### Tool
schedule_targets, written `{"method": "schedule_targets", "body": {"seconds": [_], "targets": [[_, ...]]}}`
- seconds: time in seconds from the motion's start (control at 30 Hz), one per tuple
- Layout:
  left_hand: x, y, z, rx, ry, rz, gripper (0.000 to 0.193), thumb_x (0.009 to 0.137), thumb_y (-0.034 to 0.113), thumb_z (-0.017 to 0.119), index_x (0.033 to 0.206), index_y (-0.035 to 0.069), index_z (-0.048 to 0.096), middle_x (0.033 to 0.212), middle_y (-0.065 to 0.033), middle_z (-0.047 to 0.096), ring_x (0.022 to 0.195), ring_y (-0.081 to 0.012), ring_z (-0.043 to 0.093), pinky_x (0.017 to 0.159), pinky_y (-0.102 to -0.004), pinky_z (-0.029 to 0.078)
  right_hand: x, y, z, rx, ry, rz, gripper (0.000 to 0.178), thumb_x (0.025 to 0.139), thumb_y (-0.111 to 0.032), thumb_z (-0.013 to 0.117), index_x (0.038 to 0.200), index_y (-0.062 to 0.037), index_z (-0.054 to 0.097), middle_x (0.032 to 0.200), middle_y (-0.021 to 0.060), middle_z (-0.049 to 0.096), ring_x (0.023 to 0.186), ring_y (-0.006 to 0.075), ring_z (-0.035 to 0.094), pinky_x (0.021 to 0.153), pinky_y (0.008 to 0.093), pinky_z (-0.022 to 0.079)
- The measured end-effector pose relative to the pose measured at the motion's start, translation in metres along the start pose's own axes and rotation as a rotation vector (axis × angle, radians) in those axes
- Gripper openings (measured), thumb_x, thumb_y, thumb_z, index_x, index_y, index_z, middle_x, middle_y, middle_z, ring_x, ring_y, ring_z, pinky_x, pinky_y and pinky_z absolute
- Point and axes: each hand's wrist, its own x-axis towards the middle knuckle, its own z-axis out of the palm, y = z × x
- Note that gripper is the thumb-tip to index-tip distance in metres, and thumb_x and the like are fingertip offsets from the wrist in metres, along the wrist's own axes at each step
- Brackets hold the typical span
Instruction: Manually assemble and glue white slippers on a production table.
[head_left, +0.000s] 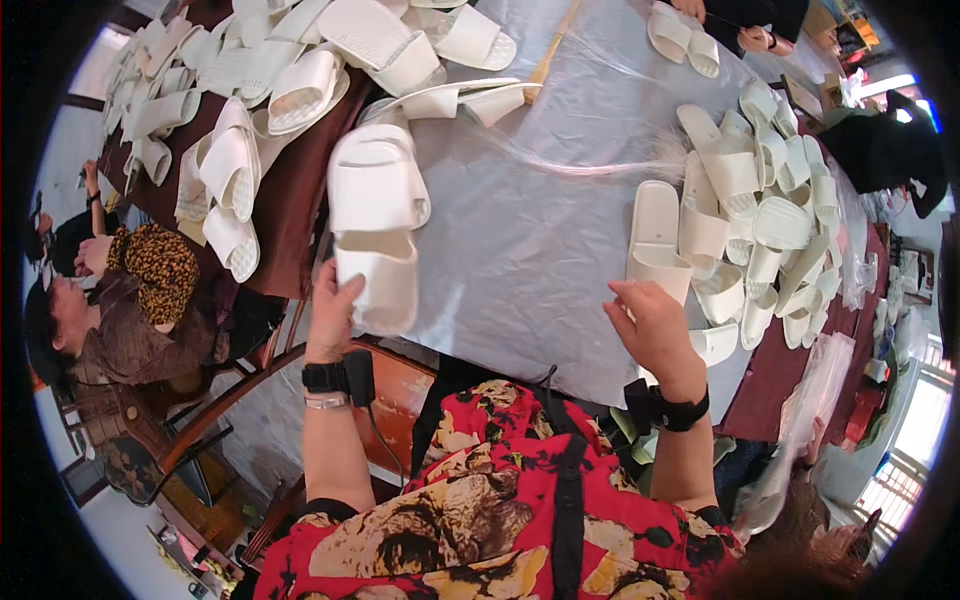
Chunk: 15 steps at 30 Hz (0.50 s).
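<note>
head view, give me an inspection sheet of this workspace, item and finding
Surface: wrinkled grey sheeting over a table.
Job's things: white slippers heaped in a right pile and an upper-left pile.
Clutter: clear filmy strands and a tan stick.
Hands: left hand grips the near slipper's edge; right hand is loosely curled beside another slipper, contact unclear.
Cables: thin black cable below the left wrist.
Surroundings: co-worker at left.
</note>
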Motion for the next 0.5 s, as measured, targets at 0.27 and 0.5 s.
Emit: {"method": "schedule_targets", "body": {"seconds": [0.27,0.5], "targets": [[-0.006,-0.040,0.090,0.294,-0.573,-0.435,0.065,0.070,0.025,0.079,0.122,0.000,0.050,0.111,-0.0083,0.059,0.101,-0.0166,0.056,0.089,-0.0313,0.046,0.008,0.000,0.038,-0.025,0.211,-0.124,0.048,0.071,-0.017,0.074,0.112,-0.0004,0.056,0.100,0.0150,0.059,0.095,0.0324,0.055,0.078,0.0392,0.049],[-0.008,-0.057,0.117,0.326,-0.701,-0.474,0.063,0.070,0.025,0.079,0.121,0.000,0.052,0.110,-0.0073,0.059,0.100,-0.0166,0.057,0.089,-0.0303,0.046,-0.020,0.021,0.060,-0.008,0.024,0.164,0.077,0.069,-0.036,0.075,0.129,0.0010,0.043,0.100,0.0189,0.059,0.095,0.0365,0.057,0.081,0.0422,0.049]]}}
